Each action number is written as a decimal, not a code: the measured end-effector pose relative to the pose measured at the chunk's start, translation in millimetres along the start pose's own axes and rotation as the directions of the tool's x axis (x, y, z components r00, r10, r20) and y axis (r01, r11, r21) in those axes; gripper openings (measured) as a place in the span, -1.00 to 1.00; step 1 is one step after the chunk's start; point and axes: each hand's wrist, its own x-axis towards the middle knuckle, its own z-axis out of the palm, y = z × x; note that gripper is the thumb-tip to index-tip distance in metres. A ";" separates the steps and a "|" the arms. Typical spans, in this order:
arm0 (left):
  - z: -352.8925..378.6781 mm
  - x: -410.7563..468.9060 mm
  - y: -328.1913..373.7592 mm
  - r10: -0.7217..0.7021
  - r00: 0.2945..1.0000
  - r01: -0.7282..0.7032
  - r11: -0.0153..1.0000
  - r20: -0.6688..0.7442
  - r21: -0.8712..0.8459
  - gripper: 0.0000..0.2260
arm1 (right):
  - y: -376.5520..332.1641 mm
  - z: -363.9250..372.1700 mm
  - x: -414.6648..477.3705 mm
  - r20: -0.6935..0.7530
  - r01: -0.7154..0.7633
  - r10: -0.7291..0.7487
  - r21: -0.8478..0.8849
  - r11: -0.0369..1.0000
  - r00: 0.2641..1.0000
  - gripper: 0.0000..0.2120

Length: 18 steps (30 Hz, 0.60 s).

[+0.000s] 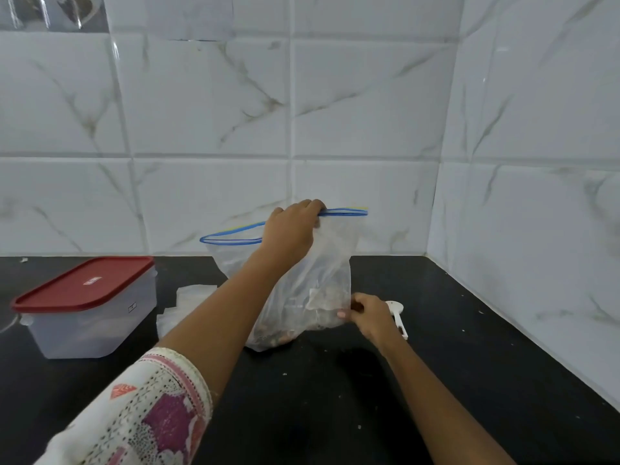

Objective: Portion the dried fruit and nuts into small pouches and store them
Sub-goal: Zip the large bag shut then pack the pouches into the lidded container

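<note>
I'm holding the big zip bag of fruit & nuts upright on the black counter, left hand curling over its blue rim, prob. so the mouth is gaping. Right hand is pinching the bag's lower side, steadying it. Clear pouches & red-lidded box are sitting left; white spoon just right.

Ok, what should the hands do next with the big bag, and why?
Probably pull the zip the rest of the way open. The left hand grips the big bag at its blue zip, which gapes only at one end, the right hand pinches a lower corner, and the white spoon and small pouches lie nearby.
</note>
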 end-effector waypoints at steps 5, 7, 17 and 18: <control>-8.4 16.2 -18.2 0.013 0.996 -0.017 0.999 -0.094 -0.044 -0.57 | 16.3 -5.5 -3.9 -0.044 -0.012 0.009 -0.063 0.998 0.999 -0.93; -6.2 21.0 -21.0 0.053 0.996 -0.053 0.999 -0.072 -0.005 -0.59 | 21.8 -6.3 -3.5 -0.045 -0.009 0.005 -0.083 0.997 0.999 -0.92; -16.2 17.1 -11.9 0.058 0.994 -0.038 0.979 -0.095 0.199 -0.77 | 19.4 -8.9 5.4 -0.065 -0.042 0.036 -0.096 0.995 0.997 -0.72; -16.2 15.9 -12.9 0.080 0.993 -0.062 0.979 -0.088 0.194 -0.75 | 21.2 -8.8 5.2 -0.079 -0.075 0.067 -0.109 0.991 0.995 -0.71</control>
